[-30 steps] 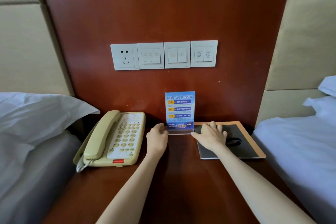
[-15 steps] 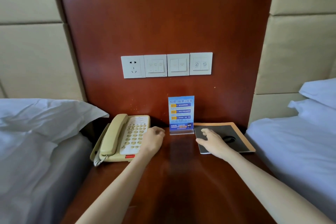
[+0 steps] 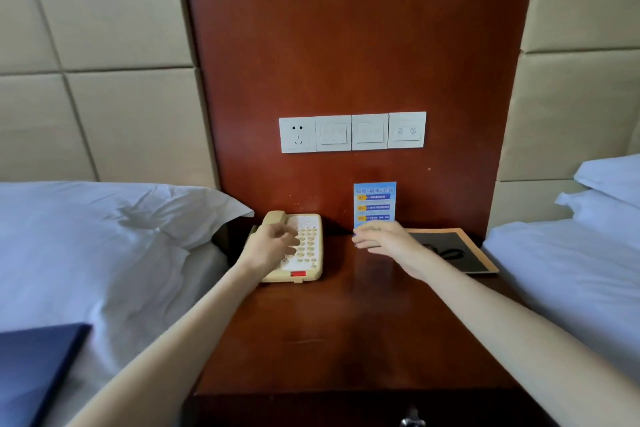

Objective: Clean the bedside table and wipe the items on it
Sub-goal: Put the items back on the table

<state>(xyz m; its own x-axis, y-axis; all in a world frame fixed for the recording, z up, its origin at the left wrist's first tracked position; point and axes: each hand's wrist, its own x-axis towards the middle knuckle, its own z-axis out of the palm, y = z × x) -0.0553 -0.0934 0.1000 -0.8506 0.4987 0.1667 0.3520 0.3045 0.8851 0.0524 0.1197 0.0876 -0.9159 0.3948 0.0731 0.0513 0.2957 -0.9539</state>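
Dark wood table (image 3: 346,340), wall switches above. Telephone (image 3: 310,263) sits at back left. Blue sign card (image 3: 374,201) stands just right of telephone, black pad (image 3: 460,250) further right. Left hand (image 3: 273,246) over telephone keypad, fingers loose, holding nothing. Right hand (image 3: 384,239) covers card's base; can't tell if it grips.
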